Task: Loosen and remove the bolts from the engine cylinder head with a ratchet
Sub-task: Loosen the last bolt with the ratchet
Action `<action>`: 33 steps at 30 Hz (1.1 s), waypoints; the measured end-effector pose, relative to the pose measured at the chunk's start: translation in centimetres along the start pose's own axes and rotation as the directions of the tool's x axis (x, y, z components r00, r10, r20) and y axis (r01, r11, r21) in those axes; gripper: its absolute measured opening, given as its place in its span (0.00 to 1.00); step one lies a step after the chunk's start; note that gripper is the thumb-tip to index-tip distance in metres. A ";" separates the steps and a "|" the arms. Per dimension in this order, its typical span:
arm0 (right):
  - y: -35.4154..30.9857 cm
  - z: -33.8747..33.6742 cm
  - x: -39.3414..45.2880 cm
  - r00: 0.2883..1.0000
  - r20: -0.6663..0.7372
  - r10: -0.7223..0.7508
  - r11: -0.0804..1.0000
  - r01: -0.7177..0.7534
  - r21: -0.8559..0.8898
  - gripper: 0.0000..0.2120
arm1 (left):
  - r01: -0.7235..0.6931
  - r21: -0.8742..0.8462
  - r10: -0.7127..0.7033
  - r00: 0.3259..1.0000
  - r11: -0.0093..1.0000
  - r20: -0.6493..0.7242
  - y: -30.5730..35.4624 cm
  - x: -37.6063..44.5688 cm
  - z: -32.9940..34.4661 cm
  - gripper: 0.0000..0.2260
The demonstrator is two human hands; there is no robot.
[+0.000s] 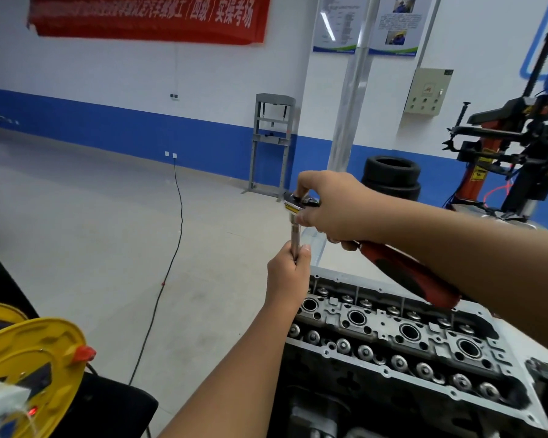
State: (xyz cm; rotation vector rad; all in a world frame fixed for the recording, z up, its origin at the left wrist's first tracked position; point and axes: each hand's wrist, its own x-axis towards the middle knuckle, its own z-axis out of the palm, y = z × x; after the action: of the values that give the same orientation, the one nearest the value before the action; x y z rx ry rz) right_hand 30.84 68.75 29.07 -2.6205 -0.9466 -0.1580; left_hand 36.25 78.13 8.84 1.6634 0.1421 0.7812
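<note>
Ratchet (301, 205) is held raised above the far end of the cylinder head (402, 339): its head is gripped by the right hand (332, 207), while the extension bar (295, 237) hanging below is pinched by the left hand (288, 273).

Both forearms bare, hands (288, 273) ungloved, no sleeves visible.
</note>
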 end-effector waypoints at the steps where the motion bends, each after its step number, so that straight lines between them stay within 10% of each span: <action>1: -0.1 0.3 -0.2 1.000 -0.007 -0.019 0.997 0.019 -0.069 0.11 | 0.008 -0.005 -0.008 1.000 1.000 0.001 0.0 0.0 0.0 0.18; 8: 2.8 0.7 -6.3 0.991 0.130 -0.026 0.909 0.078 -0.409 0.48 | -0.008 0.028 0.008 1.000 1.000 -0.029 -0.1 0.3 0.1 0.18; 15: 6.5 -0.5 -9.3 0.988 0.052 0.147 0.897 -0.111 -0.429 0.11 | -0.094 -0.026 0.094 0.995 0.995 -0.033 3.7 1.0 -0.7 0.09; 22: 11.6 -0.1 -5.2 0.949 -0.314 0.001 0.799 -0.190 -0.571 0.08 | 0.050 -0.471 0.137 0.925 0.881 0.354 8.6 2.4 -3.1 0.12; 33: 10.1 -3.7 -4.9 0.990 -0.133 0.057 0.876 -0.113 -0.468 0.15 | 0.270 -0.408 -0.155 0.944 0.872 0.293 10.0 4.3 -2.9 0.14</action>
State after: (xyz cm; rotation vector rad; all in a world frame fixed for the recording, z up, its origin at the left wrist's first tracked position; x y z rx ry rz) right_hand 33.59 57.21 28.58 -3.0486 -0.8315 -0.5823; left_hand 34.73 80.11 19.82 1.2662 -0.0313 0.3877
